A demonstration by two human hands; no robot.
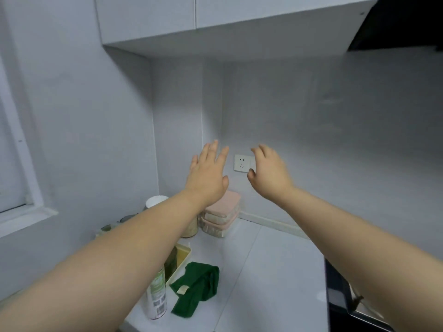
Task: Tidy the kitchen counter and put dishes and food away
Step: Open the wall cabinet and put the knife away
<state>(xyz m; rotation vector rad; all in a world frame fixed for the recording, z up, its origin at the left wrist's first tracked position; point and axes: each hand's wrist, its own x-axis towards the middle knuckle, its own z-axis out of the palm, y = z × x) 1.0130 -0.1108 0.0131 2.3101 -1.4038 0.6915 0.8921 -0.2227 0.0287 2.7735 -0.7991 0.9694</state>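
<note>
Your left hand (pixel 208 174) spread, right hand (pixel 269 174) loosely curled, both empty — grip the stacked pink-lidded boxes (pixel 226 204) low at the sides — likely light, slick.

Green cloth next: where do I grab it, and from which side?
Pinch the green cloth at its bunched middle fold, from above and the right: it lies limp on the counter, with the spray can and tray crowding its left.
</note>
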